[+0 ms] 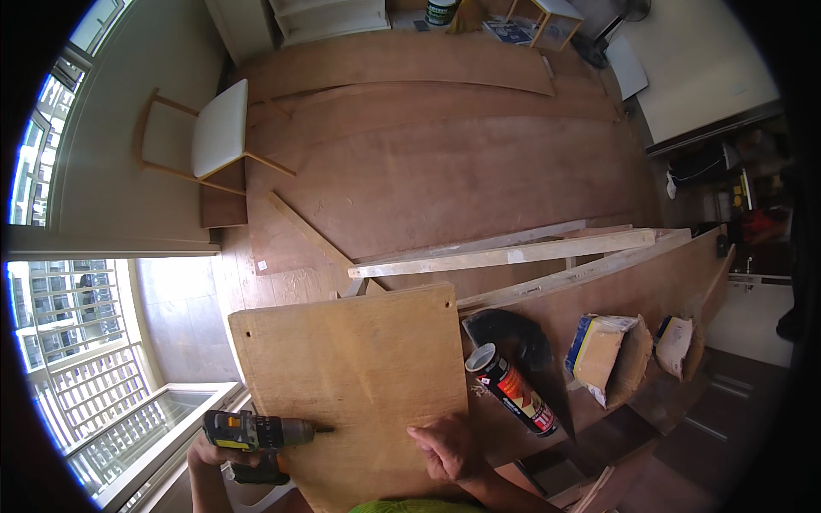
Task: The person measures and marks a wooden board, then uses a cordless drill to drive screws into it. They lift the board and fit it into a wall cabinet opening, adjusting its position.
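A cordless drill (256,430) in black and yellow is gripped in my left hand (205,455), at the board's left side. Its bit points right, over the lower part of a square wooden board (359,363). Two small dark holes show near the board's far corners. My right hand (446,449) is closed, thumb against the curled fingers, at the board's lower right edge. Whether something small is pinched in it is hidden. To the right of the board lies a black and orange cylindrical can (513,389) with a grey end, tilted toward me.
Two opened cardboard boxes (629,355) (680,346) and a dark curved object (511,333) lie at the right. Beyond the board are long wooden strips (505,254) and large brown sheets (453,171) on the floor. A white-seated chair (221,128) stands far left.
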Action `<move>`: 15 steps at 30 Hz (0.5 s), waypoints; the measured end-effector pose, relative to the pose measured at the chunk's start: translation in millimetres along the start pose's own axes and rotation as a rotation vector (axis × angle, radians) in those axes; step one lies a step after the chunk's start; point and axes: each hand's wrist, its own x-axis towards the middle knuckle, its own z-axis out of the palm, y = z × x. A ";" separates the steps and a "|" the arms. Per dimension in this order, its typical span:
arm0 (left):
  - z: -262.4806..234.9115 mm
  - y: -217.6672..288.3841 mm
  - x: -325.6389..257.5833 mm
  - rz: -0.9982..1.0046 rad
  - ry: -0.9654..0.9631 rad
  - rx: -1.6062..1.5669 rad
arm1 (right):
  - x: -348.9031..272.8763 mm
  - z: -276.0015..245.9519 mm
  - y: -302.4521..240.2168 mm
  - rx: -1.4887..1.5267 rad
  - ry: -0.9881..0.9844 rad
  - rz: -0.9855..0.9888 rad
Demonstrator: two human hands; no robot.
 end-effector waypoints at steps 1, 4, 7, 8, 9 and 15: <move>-3.5 -1.8 0.7 0.004 0.001 0.008 | -0.3 -0.8 -0.4 -0.008 -0.004 -0.001; -11.1 -6.4 -0.1 -0.039 0.093 0.011 | 1.7 -0.9 -0.1 0.021 0.009 0.009; -26.1 -5.2 5.6 0.013 -0.108 0.134 | 4.0 -1.0 -0.4 0.031 -0.005 0.022; -27.8 -5.1 6.8 0.012 -0.113 0.121 | 4.3 -1.5 -1.0 0.032 -0.014 0.029; -29.5 -3.8 9.6 0.013 -0.119 0.108 | 4.8 -2.0 -0.7 0.029 -0.020 0.026; -12.4 11.3 13.4 -0.060 -0.097 -0.054 | 3.6 -1.4 -1.4 0.033 0.004 0.022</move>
